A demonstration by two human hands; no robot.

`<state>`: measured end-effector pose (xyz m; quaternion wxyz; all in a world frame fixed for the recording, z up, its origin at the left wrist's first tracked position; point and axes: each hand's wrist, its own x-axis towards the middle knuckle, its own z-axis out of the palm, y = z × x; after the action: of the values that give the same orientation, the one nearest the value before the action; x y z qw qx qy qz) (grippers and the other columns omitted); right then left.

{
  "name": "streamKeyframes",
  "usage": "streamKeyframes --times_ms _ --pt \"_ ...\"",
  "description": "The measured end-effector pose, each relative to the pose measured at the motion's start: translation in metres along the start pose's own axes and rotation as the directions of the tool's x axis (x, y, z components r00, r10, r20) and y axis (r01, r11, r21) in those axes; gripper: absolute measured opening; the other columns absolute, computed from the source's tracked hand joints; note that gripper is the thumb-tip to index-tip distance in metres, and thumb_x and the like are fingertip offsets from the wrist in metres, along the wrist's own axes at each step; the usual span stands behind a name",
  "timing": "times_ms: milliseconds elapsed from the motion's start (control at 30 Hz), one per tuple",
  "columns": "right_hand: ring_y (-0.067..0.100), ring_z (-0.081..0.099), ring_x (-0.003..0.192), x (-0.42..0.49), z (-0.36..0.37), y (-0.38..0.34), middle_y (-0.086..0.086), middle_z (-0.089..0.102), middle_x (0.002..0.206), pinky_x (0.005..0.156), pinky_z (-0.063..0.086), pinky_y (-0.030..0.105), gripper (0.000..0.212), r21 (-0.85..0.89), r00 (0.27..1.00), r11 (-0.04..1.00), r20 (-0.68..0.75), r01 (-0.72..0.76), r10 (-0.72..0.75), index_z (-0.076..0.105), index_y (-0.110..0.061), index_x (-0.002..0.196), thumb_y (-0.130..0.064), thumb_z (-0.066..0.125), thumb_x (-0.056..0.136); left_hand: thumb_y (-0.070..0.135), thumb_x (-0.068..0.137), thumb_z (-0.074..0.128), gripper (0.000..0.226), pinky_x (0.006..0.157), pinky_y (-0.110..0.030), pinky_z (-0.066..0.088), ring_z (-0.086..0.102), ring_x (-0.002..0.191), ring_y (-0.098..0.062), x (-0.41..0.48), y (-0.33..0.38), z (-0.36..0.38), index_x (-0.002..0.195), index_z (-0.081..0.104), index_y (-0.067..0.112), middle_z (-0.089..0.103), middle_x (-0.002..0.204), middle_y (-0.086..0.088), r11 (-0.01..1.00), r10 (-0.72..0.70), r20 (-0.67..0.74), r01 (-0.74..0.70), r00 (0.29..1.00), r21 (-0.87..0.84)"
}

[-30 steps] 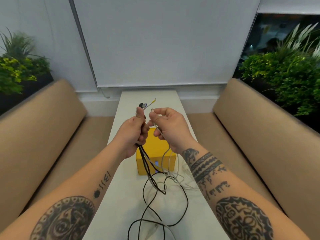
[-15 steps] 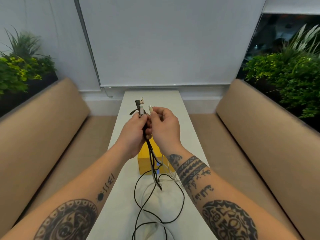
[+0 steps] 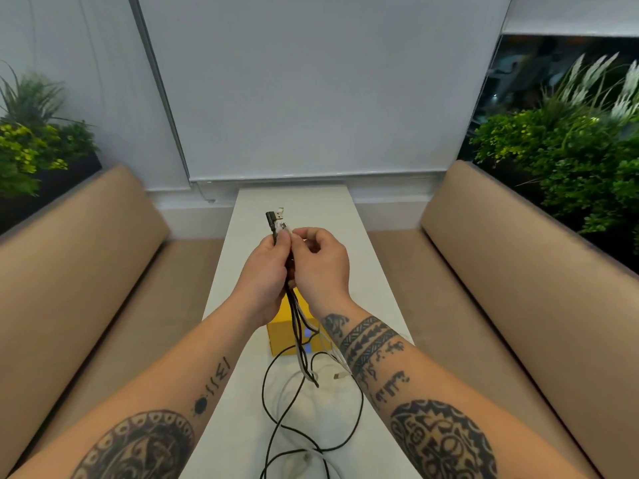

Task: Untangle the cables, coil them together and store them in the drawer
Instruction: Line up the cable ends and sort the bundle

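I see my left hand (image 3: pixel 264 271) and right hand (image 3: pixel 320 262) pressed together above the white table (image 3: pixel 366 271), gripping black and white cables (image 3: pixel 299 344) whose loops trail past a yellow box (image 3: pixel 280 338).

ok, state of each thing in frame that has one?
left hand: closed on the cable ends
right hand: closed, pinching the same bundle
black cable: ends held up, rest hanging in loose loops, uncoiled
white cable: ends held, rest slack on the table
yellow box: on the table, drawer looks shut
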<state>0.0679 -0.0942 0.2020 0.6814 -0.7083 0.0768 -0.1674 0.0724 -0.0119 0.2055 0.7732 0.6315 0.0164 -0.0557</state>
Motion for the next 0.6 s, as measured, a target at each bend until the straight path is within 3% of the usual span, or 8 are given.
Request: streamKeyframes --times_ms 100,167,267,333,433,500,600 --pt "0.007 0.067 0.090 -0.001 -0.007 -0.003 -0.006 0.068 0.104 0.081 0.062 0.041 0.016 -0.038 0.996 0.999 0.086 0.010 -0.007 0.075 -0.030 0.099 -0.025 0.060 0.097 0.037 0.107 0.043 0.030 0.066 -0.038 0.042 0.049 0.086 -0.031 0.001 -0.001 -0.001 0.114 0.063 0.015 0.070 0.099 -0.012 1.000 0.009 -0.007 -0.009 1.000 0.028" --pt "0.006 0.066 0.086 -0.003 -0.014 -0.006 -0.010 0.062 0.106 0.078 0.062 0.034 0.024 -0.032 0.981 0.998 0.187 0.048 -0.041 0.074 -0.026 0.110 -0.016 0.055 0.100 0.033 0.108 0.044 0.027 0.059 -0.031 0.041 0.051 0.075 -0.026 0.002 0.000 -0.003 0.109 0.062 0.013 0.066 0.084 -0.006 1.000 0.001 -0.040 -0.001 0.999 0.012" --pt "0.012 0.068 0.083 0.001 -0.026 -0.004 -0.004 0.054 0.121 0.062 0.057 0.026 0.033 -0.079 0.948 0.995 0.317 0.056 -0.028 0.058 -0.032 0.131 -0.027 0.059 0.099 0.031 0.108 0.045 0.026 0.052 -0.028 0.035 0.046 0.060 -0.015 0.005 0.009 -0.004 0.095 0.059 0.013 0.056 0.071 -0.001 1.000 0.006 -0.096 -0.008 0.995 -0.029" --pt "0.013 0.063 0.069 0.006 -0.038 0.002 -0.004 0.058 0.117 0.053 0.046 0.025 0.044 -0.095 0.907 0.995 0.419 0.005 0.036 0.047 -0.033 0.138 -0.033 0.062 0.097 0.033 0.108 0.043 0.028 0.055 -0.029 0.038 0.045 0.057 -0.015 0.009 0.020 -0.006 0.088 0.052 0.016 0.052 0.061 0.003 0.993 -0.003 -0.130 -0.012 0.992 -0.116" --pt "0.007 0.048 0.051 0.008 -0.058 0.016 0.000 0.064 0.096 0.048 0.038 0.021 0.030 -0.128 0.821 0.990 0.570 0.050 0.032 0.054 -0.031 0.129 -0.039 0.057 0.099 0.038 0.108 0.042 0.031 0.056 -0.027 0.052 0.044 0.047 -0.012 0.016 0.048 -0.009 0.082 0.046 0.021 0.039 0.052 0.006 0.938 -0.053 -0.124 0.007 0.991 -0.346" --pt "0.007 0.042 0.050 0.004 -0.071 0.037 -0.004 0.058 0.073 0.048 0.035 0.021 0.023 -0.172 0.795 0.982 0.604 0.072 0.047 0.063 -0.032 0.109 -0.048 0.051 0.099 0.039 0.108 0.041 0.035 0.043 -0.018 0.043 0.035 0.038 -0.008 0.017 0.071 -0.014 0.077 0.043 0.022 0.034 0.050 0.007 0.886 -0.061 -0.084 0.015 0.995 -0.463" --pt "0.008 0.040 0.052 -0.008 -0.090 0.079 -0.014 0.047 0.059 0.052 0.035 0.029 0.030 -0.261 0.849 0.965 0.517 0.033 0.111 0.066 -0.027 0.097 -0.051 0.047 0.099 0.041 0.108 0.038 0.043 0.033 -0.014 0.024 0.025 0.035 -0.003 0.013 0.103 -0.019 0.069 0.039 0.023 0.030 0.049 0.010 0.882 0.013 0.004 -0.010 1.000 -0.471"
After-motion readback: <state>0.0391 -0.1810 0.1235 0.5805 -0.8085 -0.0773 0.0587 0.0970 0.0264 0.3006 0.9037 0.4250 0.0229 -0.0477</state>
